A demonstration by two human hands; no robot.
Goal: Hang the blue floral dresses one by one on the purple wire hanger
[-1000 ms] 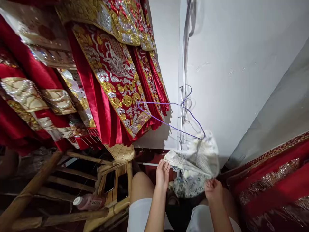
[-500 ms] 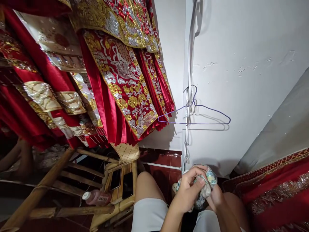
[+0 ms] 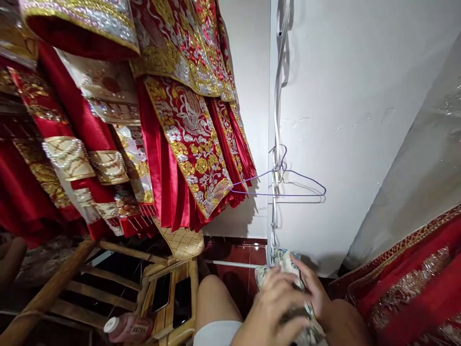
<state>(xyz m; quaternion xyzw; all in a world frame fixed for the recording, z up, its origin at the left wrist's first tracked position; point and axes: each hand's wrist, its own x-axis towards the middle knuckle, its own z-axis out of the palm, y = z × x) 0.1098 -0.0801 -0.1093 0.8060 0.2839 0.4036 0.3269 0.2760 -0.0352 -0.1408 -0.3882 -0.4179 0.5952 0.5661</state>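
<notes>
A bunched cloth with a pale floral print (image 3: 287, 260) is over my lap, at the bottom of the head view. My right hand (image 3: 315, 294) grips its right side, the thumb stretched along it. On the near side, my left hand (image 3: 275, 307) is over the cloth, blurred, with thumb and fingers curved and apart. It covers much of the cloth, so the cloth's full shape is hidden.
A purple wire hanger (image 3: 279, 194) hangs from a white strap (image 3: 277, 105) against the wall. Red embroidered garments (image 3: 194, 144) hang at left. A bamboo chair (image 3: 196, 283) holds two phones and a pink bottle (image 3: 127, 327). More red fabric (image 3: 414, 283) is at right.
My left hand has loosened from its pinch on the cloth and moved nearer and lower. My right thumb now extends upward along the cloth. The view has shifted slightly.
</notes>
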